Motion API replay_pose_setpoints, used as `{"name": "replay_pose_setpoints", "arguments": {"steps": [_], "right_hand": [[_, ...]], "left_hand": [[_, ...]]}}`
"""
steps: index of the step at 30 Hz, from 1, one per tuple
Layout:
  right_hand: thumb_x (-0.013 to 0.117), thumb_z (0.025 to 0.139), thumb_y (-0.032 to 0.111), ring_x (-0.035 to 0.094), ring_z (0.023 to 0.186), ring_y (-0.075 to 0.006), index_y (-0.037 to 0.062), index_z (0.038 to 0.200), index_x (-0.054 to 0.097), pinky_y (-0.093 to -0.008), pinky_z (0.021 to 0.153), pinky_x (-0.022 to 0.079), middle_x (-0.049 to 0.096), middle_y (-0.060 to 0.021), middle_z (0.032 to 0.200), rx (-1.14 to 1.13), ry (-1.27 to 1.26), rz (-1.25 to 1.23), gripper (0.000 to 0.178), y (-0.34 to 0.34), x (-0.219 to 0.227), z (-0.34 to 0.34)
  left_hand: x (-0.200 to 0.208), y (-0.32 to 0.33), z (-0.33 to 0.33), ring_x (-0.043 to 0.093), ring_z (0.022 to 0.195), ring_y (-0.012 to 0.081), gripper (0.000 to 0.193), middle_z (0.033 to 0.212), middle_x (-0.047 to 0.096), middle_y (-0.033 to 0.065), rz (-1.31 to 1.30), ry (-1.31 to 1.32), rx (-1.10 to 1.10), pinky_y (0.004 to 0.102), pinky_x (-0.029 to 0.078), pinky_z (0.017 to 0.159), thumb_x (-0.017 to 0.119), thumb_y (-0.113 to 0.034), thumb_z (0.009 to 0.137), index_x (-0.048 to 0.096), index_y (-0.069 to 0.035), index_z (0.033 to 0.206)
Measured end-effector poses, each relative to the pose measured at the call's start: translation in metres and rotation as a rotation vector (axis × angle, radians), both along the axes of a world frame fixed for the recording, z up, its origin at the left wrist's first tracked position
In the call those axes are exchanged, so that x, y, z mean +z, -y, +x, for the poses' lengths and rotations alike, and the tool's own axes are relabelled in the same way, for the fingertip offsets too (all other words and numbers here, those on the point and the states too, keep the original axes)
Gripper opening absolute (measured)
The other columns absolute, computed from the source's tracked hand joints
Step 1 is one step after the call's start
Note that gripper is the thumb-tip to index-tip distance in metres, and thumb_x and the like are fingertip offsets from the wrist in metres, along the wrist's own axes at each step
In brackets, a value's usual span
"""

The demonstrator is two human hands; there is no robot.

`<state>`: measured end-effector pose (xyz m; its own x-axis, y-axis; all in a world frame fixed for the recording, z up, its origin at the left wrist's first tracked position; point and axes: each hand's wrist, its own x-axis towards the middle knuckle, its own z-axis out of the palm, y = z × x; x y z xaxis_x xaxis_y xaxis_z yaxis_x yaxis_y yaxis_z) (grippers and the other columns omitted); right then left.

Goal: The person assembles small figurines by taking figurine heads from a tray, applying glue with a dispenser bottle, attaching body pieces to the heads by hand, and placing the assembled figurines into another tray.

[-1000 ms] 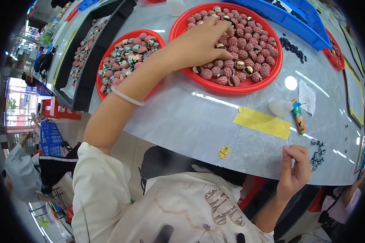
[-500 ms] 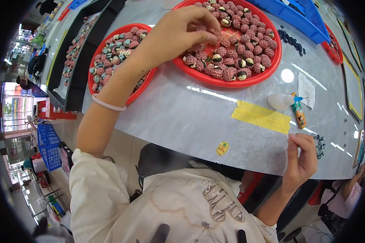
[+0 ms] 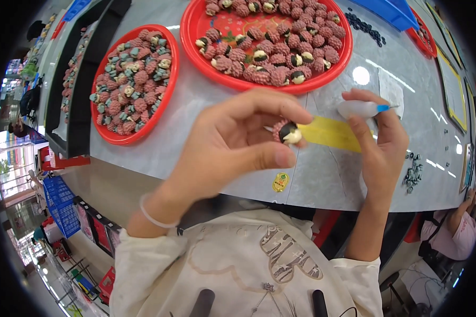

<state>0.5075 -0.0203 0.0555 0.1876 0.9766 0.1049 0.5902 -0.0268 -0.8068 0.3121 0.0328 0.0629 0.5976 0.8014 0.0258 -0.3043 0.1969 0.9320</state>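
Between the thumb and fingers of my left hand (image 3: 225, 140), a small knobbly pink figurine (image 3: 288, 132) with a black and cream face is held above the table. My right hand (image 3: 383, 148) is closed around a whitish squeeze bottle (image 3: 354, 109) with a blue needle tip, lying sideways in the grip. Beyond my hands, a large red tray (image 3: 317, 87) carries many similar pink figurines. A smaller red tray (image 3: 173, 87) to the left is heaped with pink and grey-blue pieces. Yellow tape (image 3: 330, 134) on the table passes partly behind my right fingers.
A long black tray (image 3: 81, 119) of pink pieces stands at far left. At the back right is a blue bin (image 3: 388, 15), with small dark pieces (image 3: 367, 27) beside it. Grey-green pieces (image 3: 413, 173) lie right of my right hand. A gold sticker (image 3: 281, 182) marks the near edge.
My left hand has come back from the large red tray toward me with a figurine. My right hand has moved forward and taken hold of the squeeze bottle. The view has shifted slightly.
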Motion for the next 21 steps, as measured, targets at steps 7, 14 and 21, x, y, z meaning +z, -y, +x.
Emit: {"name": "replay_pose_setpoints", "arguments": {"steps": [7, 14, 21], "right_hand": [[0.062, 0.072, 0.029, 0.050, 0.062, -0.0139, -0.0034, 0.102, 0.043, -0.0219, 0.055, 0.041, 0.052, -0.0098, 0.079, -0.169, -0.438, 0.222, 0.049, 0.031, 0.003, 0.005], [0.074, 0.058, 0.027, 0.053, 0.067, -0.0168, -0.0034, 0.092, 0.046, -0.0229, 0.059, 0.043, 0.053, -0.0159, 0.081, -0.112, -0.476, 0.310, 0.053, 0.047, 0.011, 0.009], [0.061, 0.070, 0.041, 0.046, 0.079, -0.0156, -0.0004, 0.094, 0.046, -0.0224, 0.067, 0.037, 0.047, -0.0123, 0.083, -0.035, -0.349, 0.150, 0.050, 0.043, 0.018, 0.014]], "left_hand": [[-0.025, 0.027, 0.016, 0.057, 0.071, 0.0176, 0.034, 0.090, 0.054, 0.0160, -0.299, 0.153, 0.054, 0.0221, 0.047, 0.057, 0.065, -0.017, 0.069, 0.048, 0.001, 0.091], [-0.034, 0.031, 0.019, 0.057, 0.073, 0.0192, 0.038, 0.088, 0.054, 0.0162, -0.277, 0.111, 0.035, 0.0228, 0.048, 0.059, 0.066, -0.024, 0.067, 0.049, 0.001, 0.091], [-0.036, 0.034, 0.019, 0.057, 0.074, 0.0186, 0.039, 0.087, 0.054, 0.0158, -0.199, 0.077, 0.038, 0.0226, 0.048, 0.057, 0.067, -0.024, 0.066, 0.050, 0.001, 0.091]]}}
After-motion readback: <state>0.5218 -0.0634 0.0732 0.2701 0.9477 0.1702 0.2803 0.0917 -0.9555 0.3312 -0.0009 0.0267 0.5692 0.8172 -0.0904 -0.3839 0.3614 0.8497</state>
